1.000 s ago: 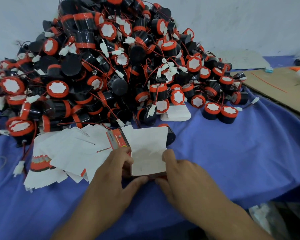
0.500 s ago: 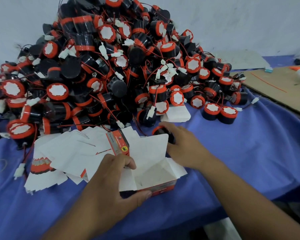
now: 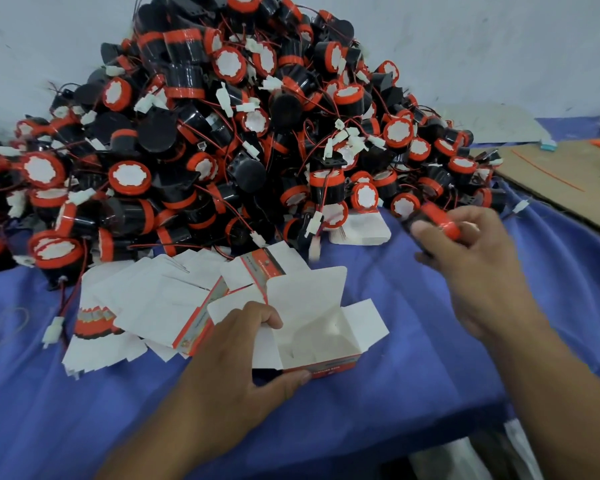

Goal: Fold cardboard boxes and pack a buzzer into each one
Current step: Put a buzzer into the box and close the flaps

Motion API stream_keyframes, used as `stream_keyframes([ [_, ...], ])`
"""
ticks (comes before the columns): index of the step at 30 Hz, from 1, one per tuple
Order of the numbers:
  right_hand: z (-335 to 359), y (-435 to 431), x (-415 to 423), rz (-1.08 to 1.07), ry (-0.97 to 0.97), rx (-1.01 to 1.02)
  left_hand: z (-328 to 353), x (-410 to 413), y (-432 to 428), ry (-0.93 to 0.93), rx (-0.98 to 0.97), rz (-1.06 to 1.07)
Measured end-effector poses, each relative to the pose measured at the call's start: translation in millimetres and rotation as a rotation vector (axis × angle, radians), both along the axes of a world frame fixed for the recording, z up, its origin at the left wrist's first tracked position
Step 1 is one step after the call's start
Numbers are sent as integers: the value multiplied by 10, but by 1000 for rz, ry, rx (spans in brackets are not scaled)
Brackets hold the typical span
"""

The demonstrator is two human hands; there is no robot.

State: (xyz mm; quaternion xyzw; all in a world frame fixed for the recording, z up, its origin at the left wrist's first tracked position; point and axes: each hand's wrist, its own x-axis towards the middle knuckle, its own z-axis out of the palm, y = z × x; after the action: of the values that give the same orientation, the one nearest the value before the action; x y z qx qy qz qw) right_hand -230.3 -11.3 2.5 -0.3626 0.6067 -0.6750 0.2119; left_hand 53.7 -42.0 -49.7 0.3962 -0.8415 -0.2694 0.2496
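The left hand grips the open box at lower centre; the right hand holds a buzzer at right. Better to lower it straight in, wire tucked.

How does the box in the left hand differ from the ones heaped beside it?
The box is folded up, hollow, with its top flaps open; the heaped boxes lie flat. The left hand grips the box; the heaped boxes lie loose, overlapping. Both are white card with orange print.
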Motion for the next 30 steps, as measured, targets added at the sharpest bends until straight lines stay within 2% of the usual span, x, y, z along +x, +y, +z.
stream_keyframes([
  [3, 96, 108, 16, 87, -320, -225, -2, -16, -13, -19, 24, -10],
  [6, 135, 180, 185, 326, -427, -345, 6, -40, -22, -40, 46, -12],
  [8, 94, 220, 312, 433, -271, -295, -1, -54, -29, -28, 40, -11],
  [11, -7, 274, 460, 581, 205, -148, -25, -59, -49, 5, 19, 5],
  [13, -56, 282, 481, 582, 572, -42, -52, -55, -70, 36, 0, 31],
  [15, -75, 276, 452, 535, 775, -17, -77, -42, -87, 59, -6, 40],
  [21, -174, 261, 516, 455, 990, 103, -111, -28, -98, 46, -20, 54],
  [25, -225, 237, 610, 409, 1006, 112, -96, -21, -110, 90, -113, -21],
  [30, -234, 201, 673, 390, 1045, 119, -12, 3, -103, 166, -137, -92],
])
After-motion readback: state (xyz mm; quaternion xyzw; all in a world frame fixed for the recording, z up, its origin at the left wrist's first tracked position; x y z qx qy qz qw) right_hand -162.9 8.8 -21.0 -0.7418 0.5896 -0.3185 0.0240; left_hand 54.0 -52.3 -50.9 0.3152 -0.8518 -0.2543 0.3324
